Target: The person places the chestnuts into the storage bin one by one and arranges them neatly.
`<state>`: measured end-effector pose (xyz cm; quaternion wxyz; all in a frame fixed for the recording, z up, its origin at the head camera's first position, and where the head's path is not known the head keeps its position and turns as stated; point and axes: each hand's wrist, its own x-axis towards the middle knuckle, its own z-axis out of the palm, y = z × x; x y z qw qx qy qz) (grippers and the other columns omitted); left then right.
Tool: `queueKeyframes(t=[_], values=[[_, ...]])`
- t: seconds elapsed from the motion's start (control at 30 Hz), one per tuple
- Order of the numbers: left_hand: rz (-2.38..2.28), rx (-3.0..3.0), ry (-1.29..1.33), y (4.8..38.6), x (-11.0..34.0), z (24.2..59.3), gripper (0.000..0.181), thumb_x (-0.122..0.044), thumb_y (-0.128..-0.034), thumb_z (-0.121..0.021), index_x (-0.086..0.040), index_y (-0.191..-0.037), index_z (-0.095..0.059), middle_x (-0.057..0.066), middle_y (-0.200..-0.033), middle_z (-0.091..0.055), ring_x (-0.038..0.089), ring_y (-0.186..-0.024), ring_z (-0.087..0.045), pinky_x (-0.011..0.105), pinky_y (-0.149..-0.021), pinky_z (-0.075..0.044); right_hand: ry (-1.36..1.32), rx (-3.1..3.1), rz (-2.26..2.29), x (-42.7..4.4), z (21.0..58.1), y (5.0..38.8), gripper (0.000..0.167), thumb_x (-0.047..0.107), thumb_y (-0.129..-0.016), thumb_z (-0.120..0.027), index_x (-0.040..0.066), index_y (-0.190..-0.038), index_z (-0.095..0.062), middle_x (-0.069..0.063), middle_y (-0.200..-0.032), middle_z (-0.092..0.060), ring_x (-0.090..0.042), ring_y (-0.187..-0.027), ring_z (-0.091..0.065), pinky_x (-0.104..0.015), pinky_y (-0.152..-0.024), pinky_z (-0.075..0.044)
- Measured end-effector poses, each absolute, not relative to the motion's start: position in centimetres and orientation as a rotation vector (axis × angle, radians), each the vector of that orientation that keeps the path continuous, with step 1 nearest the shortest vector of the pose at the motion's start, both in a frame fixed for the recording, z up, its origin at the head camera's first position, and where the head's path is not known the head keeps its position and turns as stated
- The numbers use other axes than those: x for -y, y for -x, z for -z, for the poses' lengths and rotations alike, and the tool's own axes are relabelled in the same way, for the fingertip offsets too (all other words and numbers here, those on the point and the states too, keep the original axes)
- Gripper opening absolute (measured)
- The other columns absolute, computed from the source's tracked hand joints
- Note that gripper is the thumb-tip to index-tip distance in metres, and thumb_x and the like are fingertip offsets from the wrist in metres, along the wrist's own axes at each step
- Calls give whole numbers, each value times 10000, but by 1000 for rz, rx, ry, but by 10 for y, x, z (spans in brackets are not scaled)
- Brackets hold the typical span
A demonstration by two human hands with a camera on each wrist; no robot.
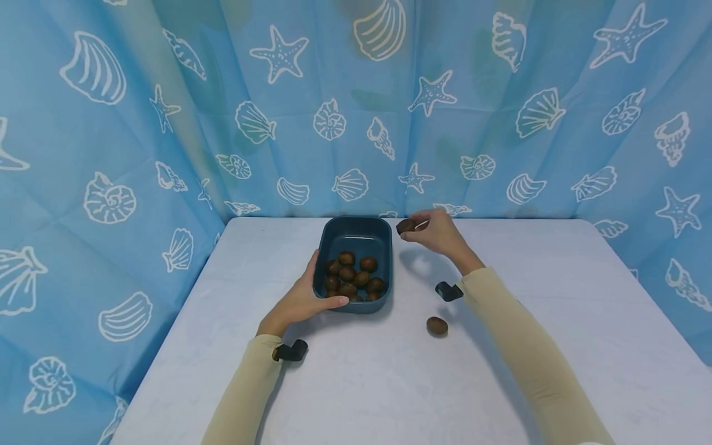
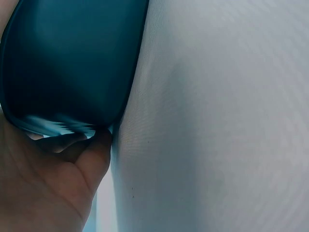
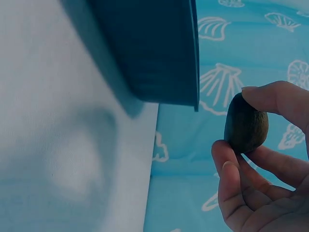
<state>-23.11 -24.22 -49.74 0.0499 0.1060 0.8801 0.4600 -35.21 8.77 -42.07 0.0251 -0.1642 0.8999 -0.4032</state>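
Observation:
A dark blue rectangular tub (image 1: 364,307) stands on the table with several brown kiwis (image 1: 347,274) in its nearer part. My left hand (image 1: 303,300) grips the tub at its near left corner, thumb along the front side. The left wrist view shows curled fingers (image 2: 94,157) against the tub's wall. Beyond the tub's right rim, my right hand (image 1: 436,233) pinches one kiwi (image 3: 246,123) between thumb and fingertips, held up off the table. Another kiwi (image 1: 437,326) lies on the table, right of the tub and nearer to me.
A white cloth covers the table (image 1: 356,383). Blue curtains (image 1: 334,80) with white shell and starfish prints hang behind the table and at both sides. Each wrist carries a small black camera (image 1: 449,291).

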Motion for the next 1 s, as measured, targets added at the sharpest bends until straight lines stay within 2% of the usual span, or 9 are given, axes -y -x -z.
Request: queueKeyframes(t=[0.17,0.4,0.57,0.77,0.87,1.0], values=[[-1405,-2681,-333,231,242,497,1295,-620,-779,-831,-344,-1664,75,13,-1752,-156,321,-1601,-244,664,-1240,-266,560,-2794,1247,-86,417,343,524,317,-903,-780,43,-1337,-674,-160,-1242,-709,-347,-1143,-689,-521,-913,-599],[-1405,-2689,-345,232,241,497,1282,-561,-799,-839,-321,-1668,72,21,-1752,-159,326,-1601,-244,668,-1238,-265,625,-2820,1229,-80,415,338,385,317,-884,-807,107,-1203,-759,-99,-1130,-742,-290,-1021,-690,-412,-792,-598],[-1400,-2689,-327,231,241,497,1296,-568,-790,-844,-322,-1667,78,24,-1753,-153,330,-1601,-240,668,-1240,-259,666,-2807,1228,-76,413,334,394,317,-876,-814,109,-1207,-763,-87,-1135,-749,-298,-959,-665,-351,-707,-562],[-1426,-2688,-366,233,242,501,1298,-601,-775,-844,-319,-1670,51,33,-1746,-187,323,-1595,-261,671,-1235,-267,744,-2774,1249,-68,414,328,435,299,-867,-827,71,-1230,-752,-95,-1101,-758,-278,-805,-641,-340,-601,-521],[-1440,-2685,-370,233,241,500,1290,-570,-779,-854,-316,-1672,42,27,-1742,-201,314,-1592,-270,670,-1235,-270,785,-2783,1225,-64,415,326,449,291,-857,-838,59,-1230,-750,-103,-1108,-761,-243,-766,-631,-326,-593,-517],[-1435,-2679,-350,232,240,497,1284,-543,-789,-856,-313,-1671,48,26,-1741,-201,317,-1593,-266,671,-1238,-263,796,-2801,1170,-59,418,323,465,294,-850,-842,52,-1235,-745,-112,-1151,-759,-232,-826,-629,-304,-635,-526]])
